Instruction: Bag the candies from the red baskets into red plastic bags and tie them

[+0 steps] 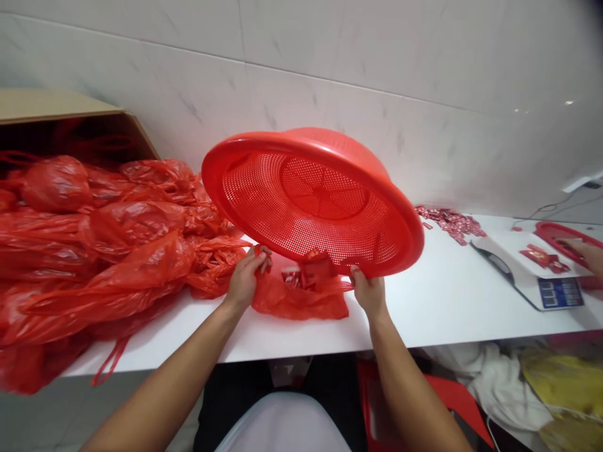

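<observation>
A red plastic mesh basket (398, 220) is tipped on its side, its wide mouth facing me and its lower rim over a red plastic bag (301, 306). My right hand (368, 290) is closed on the lower right rim, thumb on top. At the bag's left edge, just under the rim, my left hand (247, 275) has its fingers curled on the thin plastic. Small red packets (316, 270), blurred, are at the basket's lip and in the bag's mouth. The basket's mesh inside looks bare apart from the lip.
Filled red bags (117, 232) are heaped at left before a cardboard box (56, 103). Right along the white table (424, 307) lie patterned packets (452, 223) and a scale (556, 292) bearing red packets. Another person's hand (586, 251) reaches into a red basket (549, 232).
</observation>
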Available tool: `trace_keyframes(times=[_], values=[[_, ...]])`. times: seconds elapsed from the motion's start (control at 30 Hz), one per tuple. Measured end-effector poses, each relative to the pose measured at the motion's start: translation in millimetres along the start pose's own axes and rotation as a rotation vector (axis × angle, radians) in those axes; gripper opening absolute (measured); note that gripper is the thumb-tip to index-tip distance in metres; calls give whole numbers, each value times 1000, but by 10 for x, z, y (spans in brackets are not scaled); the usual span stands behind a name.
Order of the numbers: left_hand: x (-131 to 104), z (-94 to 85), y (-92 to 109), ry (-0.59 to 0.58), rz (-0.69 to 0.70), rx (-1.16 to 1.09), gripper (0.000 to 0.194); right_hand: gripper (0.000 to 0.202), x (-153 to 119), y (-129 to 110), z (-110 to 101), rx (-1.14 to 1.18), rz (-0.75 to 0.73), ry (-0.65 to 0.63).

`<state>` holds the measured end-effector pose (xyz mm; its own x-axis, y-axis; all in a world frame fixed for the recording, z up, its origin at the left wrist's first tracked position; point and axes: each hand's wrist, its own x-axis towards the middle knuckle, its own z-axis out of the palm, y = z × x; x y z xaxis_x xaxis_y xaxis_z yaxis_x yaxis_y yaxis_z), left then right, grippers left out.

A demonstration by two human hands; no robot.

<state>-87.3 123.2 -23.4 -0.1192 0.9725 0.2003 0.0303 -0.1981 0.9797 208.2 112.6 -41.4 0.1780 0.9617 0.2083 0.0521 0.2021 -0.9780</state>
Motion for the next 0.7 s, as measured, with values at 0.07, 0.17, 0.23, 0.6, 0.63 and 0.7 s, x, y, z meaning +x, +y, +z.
trace_keyframes(times=[0.07,0.17,0.23,0.6,0.63,0.7], values=[[-15,33,35,-21,5,35,39,18,-11,-23,46,-52,-80,92],[-49,58,86,-67,53,88,42,20,-25,-82,109,-18,-52,196],[-66,56,123,-89,92,93,42,23,-21,-152,126,113,58,249],[-106,-170,187,-227,168,209,44,52,-217,-320,-412,553,315,150],[-110,-224,177,-255,163,216,46,47,-265,-280,-531,578,281,214],[-122,-340,166,-306,153,249,46,34,-347,-189,-830,639,215,407]])
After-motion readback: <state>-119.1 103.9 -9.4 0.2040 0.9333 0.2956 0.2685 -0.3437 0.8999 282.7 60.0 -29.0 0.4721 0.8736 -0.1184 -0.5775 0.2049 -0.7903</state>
